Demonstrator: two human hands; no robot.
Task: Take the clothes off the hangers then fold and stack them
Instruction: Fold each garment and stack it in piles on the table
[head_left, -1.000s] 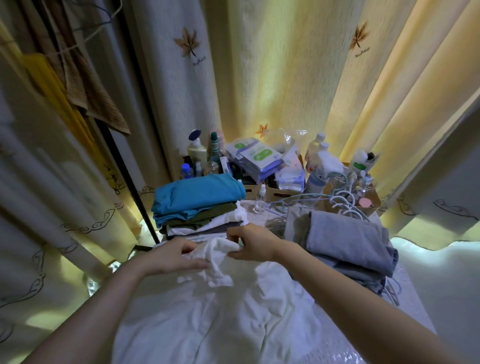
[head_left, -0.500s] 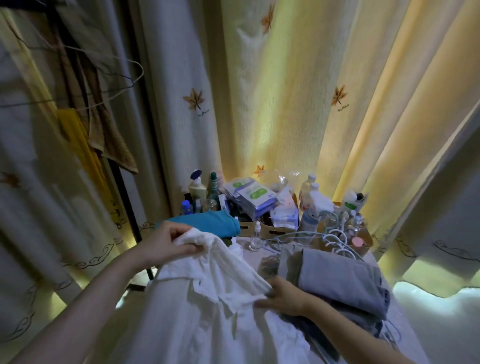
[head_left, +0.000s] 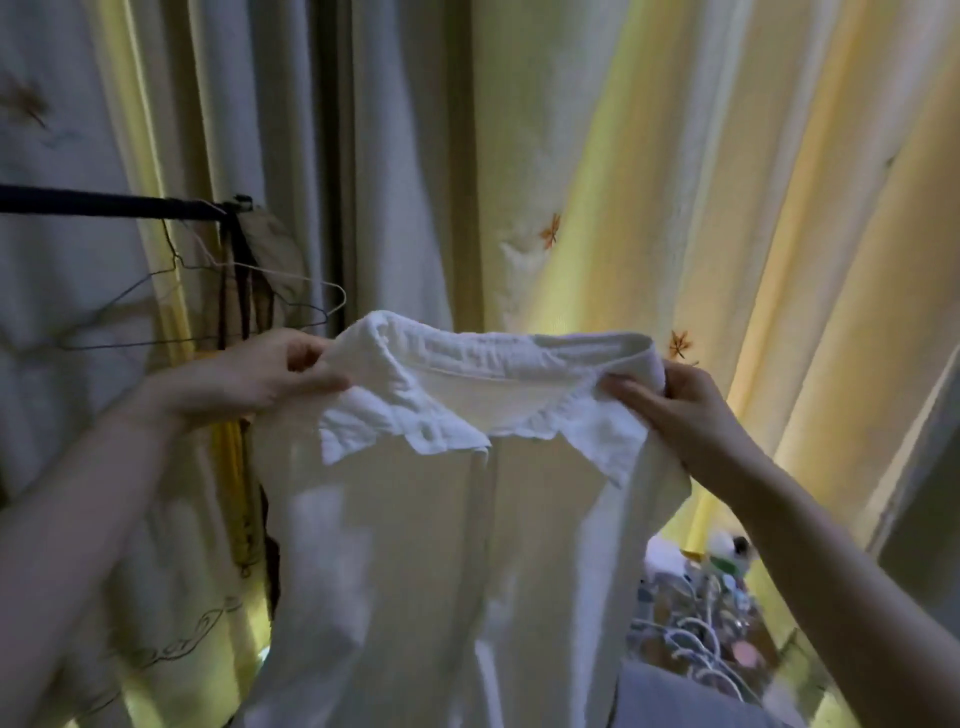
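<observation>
Presently in hand: the white shirt (head_left: 415, 545) is off its hanger and held up in the air, so this looks like the start of its fold.
Left hand (head_left: 270, 374): fingers and thumb pinch the shoulder at the left end of the collar (head_left: 467, 374).
Right hand (head_left: 680, 410): fingers curl round the right end of the collar and grip it.
Shirt: it hangs down between the two hands, collar uppermost, in front of the curtain (head_left: 675, 182); its hem is out of view.
Next move: probably laying it flat, which calls for level grips so the cloth does not twist.
Nearby: bare wire hangers (head_left: 208, 306) on the rail (head_left: 104, 205), just behind the left hand.
</observation>
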